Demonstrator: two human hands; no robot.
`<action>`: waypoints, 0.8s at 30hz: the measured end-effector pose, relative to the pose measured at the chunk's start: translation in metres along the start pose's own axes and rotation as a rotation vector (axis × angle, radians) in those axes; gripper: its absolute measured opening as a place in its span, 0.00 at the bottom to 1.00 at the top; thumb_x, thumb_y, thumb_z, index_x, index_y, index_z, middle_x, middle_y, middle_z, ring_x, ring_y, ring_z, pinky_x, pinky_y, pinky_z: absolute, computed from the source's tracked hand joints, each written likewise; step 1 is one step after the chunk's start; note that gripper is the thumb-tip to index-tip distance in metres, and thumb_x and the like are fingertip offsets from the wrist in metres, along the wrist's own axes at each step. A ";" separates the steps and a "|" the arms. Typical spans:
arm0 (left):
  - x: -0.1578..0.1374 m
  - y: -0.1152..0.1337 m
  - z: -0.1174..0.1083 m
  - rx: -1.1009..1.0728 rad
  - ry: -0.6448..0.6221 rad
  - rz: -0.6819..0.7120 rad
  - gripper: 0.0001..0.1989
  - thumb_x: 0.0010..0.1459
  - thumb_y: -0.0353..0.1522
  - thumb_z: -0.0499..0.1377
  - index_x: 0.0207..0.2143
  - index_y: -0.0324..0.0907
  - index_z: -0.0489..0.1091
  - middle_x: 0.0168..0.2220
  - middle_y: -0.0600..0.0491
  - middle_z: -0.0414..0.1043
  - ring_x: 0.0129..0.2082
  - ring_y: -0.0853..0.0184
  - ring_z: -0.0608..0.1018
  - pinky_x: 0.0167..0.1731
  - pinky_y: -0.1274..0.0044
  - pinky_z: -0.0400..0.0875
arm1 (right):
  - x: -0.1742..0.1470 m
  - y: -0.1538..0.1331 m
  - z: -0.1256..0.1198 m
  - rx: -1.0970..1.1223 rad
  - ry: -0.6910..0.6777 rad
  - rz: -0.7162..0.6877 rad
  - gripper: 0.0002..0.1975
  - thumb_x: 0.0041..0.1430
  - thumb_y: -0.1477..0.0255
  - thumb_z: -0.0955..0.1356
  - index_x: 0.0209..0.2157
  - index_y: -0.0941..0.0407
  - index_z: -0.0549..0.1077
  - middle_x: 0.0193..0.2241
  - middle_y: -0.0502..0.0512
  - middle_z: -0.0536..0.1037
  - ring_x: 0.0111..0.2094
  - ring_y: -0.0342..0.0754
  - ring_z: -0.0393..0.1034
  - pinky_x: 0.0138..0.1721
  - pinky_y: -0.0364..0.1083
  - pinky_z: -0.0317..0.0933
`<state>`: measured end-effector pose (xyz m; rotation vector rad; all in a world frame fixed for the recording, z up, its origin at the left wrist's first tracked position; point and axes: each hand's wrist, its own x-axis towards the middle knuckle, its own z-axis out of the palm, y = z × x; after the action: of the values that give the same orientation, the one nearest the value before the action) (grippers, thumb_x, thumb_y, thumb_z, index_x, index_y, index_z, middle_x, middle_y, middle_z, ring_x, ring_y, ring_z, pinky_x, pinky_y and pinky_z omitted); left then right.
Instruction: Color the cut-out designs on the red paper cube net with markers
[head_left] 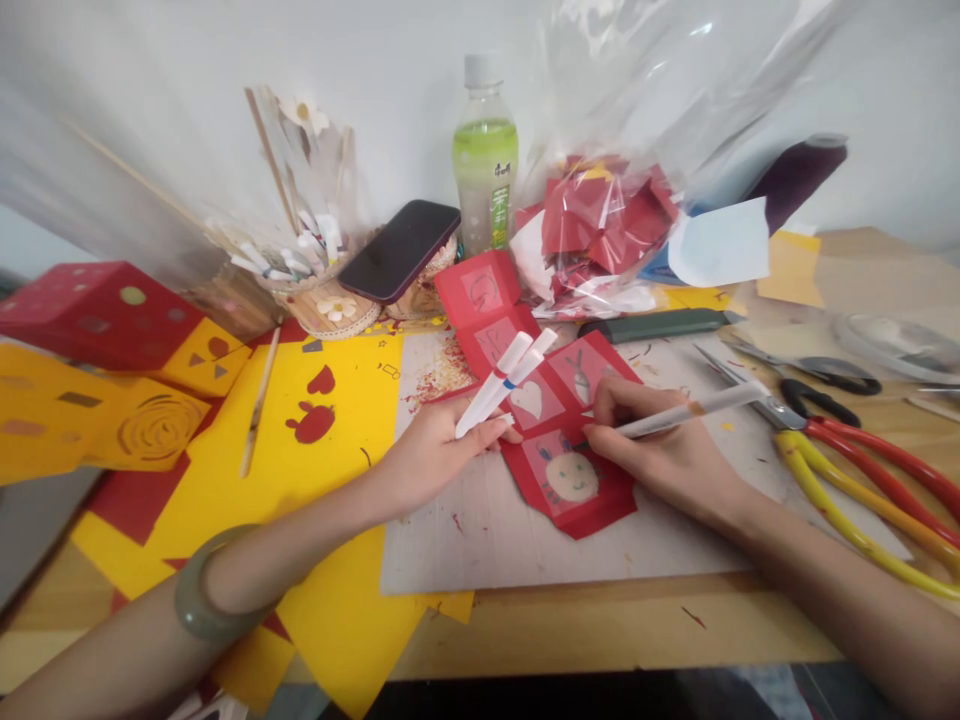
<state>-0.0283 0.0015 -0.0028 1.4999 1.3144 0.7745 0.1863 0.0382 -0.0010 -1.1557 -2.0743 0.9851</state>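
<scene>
My left hand is closed around a couple of white marker pens, which point up and to the right. It rests at the left side of a red paper cutout, an unfolded box shape with square panels. Drawings fill the panels, among them a round smiling face with ears and a pale heart. In my right hand a slim white marker is pinched, its tip end low over the cutout near the face. Whether the tip touches the paper, I cannot tell.
Scissors with red and yellow handles lie at the right, near black-handled scissors. Behind stand a drink bottle, a phone and a plastic bag of red paper. Yellow sheets and a red box occupy the left.
</scene>
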 end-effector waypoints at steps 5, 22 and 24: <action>0.000 0.000 0.000 -0.027 -0.008 0.009 0.12 0.57 0.36 0.53 0.33 0.38 0.71 0.32 0.51 0.73 0.31 0.70 0.73 0.32 0.79 0.68 | 0.000 0.001 0.000 0.015 0.010 0.003 0.12 0.49 0.76 0.64 0.17 0.55 0.57 0.15 0.44 0.60 0.18 0.39 0.53 0.19 0.40 0.47; 0.000 -0.001 0.001 -0.041 -0.007 0.013 0.11 0.57 0.35 0.53 0.33 0.38 0.71 0.33 0.51 0.75 0.31 0.70 0.74 0.32 0.79 0.68 | 0.001 -0.002 0.000 0.032 -0.008 0.022 0.12 0.49 0.76 0.64 0.17 0.55 0.57 0.15 0.43 0.59 0.18 0.39 0.53 0.19 0.40 0.47; 0.000 -0.002 0.000 -0.033 -0.008 0.012 0.11 0.57 0.36 0.53 0.33 0.38 0.72 0.34 0.51 0.75 0.31 0.70 0.74 0.32 0.79 0.68 | 0.001 -0.002 0.000 0.033 -0.023 0.020 0.12 0.49 0.76 0.64 0.17 0.55 0.57 0.14 0.43 0.59 0.18 0.39 0.53 0.19 0.40 0.46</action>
<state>-0.0286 0.0015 -0.0043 1.4843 1.2825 0.7933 0.1847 0.0383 0.0010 -1.1552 -2.0603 1.0434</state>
